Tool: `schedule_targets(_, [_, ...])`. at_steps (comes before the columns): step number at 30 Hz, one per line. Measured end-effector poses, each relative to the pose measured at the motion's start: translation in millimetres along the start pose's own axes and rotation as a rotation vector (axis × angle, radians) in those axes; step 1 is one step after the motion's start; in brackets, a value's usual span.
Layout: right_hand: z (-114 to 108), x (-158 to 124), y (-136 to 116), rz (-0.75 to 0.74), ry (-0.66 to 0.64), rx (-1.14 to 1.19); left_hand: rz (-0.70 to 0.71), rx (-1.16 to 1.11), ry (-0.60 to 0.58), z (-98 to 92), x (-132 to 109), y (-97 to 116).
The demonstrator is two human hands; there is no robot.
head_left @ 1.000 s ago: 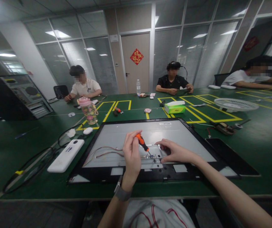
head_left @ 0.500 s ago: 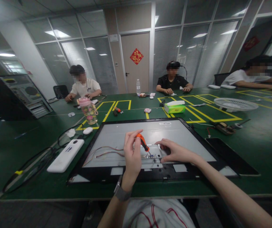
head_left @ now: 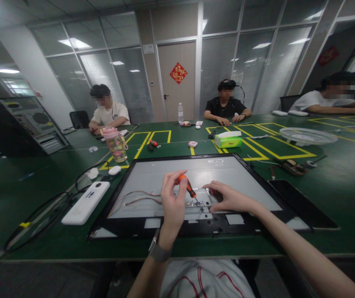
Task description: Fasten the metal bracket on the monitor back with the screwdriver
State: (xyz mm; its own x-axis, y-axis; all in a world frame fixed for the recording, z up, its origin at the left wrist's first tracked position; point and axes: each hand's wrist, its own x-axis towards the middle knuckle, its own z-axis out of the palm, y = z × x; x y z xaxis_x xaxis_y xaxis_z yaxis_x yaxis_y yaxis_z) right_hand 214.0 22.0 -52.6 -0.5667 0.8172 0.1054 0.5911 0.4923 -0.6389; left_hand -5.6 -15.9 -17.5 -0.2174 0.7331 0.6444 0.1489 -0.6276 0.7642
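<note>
In the head view, the left hand (head_left: 172, 195) is gripping the screwdriver (head_left: 189, 188) with curled fingers, barely shifting since a moment ago, so work is staying at the circuit strip (head_left: 190, 204) on the panel (head_left: 248, 182), while the right hand (head_left: 229, 198) is resting part-spread there, any hold unclear.

The left forearm (head_left: 149, 271) is raised from the lower edge, and the left wrist (head_left: 165, 242) is tilted upward beneath it. The left hand (head_left: 173, 198) is closed in a grip, its fingers (head_left: 169, 179) curled over and its thumb (head_left: 183, 188) brought in on the side nearer the right hand (head_left: 227, 198). The right forearm (head_left: 301, 250) is stretched on a long slant from the lower right; its hand is held low, with thumb and bent fingers parted in a C shape (some fingertips are hidden). The 2 hands are set near each other, apart.
</note>
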Motion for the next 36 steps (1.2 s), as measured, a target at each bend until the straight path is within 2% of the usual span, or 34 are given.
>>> schedule_targets(4, [-0.1,0.2,-1.5,0.007,-0.002,0.001,0.022,-0.011,0.002,-0.8,-0.2,0.3])
schedule_targets(9, [-0.4,-0.4,-1.0,0.011,-0.001,0.001,-0.103,-0.112,-0.043,0.4,-0.7,-0.3])
schedule_targets(12, [-0.3,-0.2,-0.5,0.014,-0.001,0.000,-0.130,-0.107,-0.047,0.8,-1.2,0.4])
schedule_targets(23, [-0.4,-0.4,1.5,0.003,-0.004,0.014,-0.126,-0.150,0.000,1.3,-1.2,1.7])
schedule_targets(28, [-0.9,-1.5,0.8,0.004,-0.007,0.010,0.014,-0.039,0.006,-0.8,-1.0,1.4])
schedule_targets(33, [-0.7,-1.5,-0.3,0.014,-0.006,0.012,-0.067,-0.134,-0.072,-0.1,-1.8,-0.4])
schedule_targets(36, [0.2,-0.3,1.2,0.000,-0.004,0.009,-0.040,-0.135,-0.116,0.9,-2.2,-1.9])
